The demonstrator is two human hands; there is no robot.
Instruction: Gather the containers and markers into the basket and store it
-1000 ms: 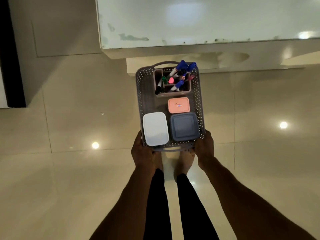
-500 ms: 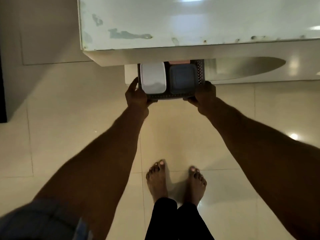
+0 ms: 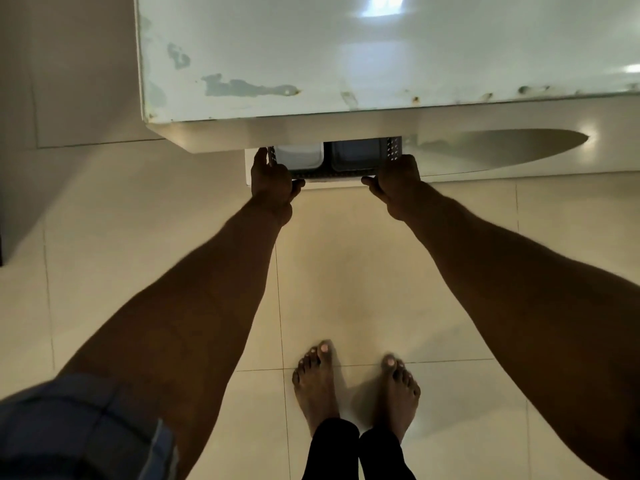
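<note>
The left hand (image 3: pixel 273 181) and right hand (image 3: pixel 398 183) are each closed on a near corner of the basket (image 3: pixel 332 174), mostly hidden under the table (image 3: pixel 346 64). Stiff plastic, probably light; corner grips suit it.

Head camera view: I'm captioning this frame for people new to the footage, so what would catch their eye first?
Two bare arms reach forward, the left hand and right hand each holding a near corner of a perforated grey basket. Most of the basket is hidden under the worn white tabletop at the top; only a white container and a dark blue container show. Bare feet stand on glossy tiles below.
</note>
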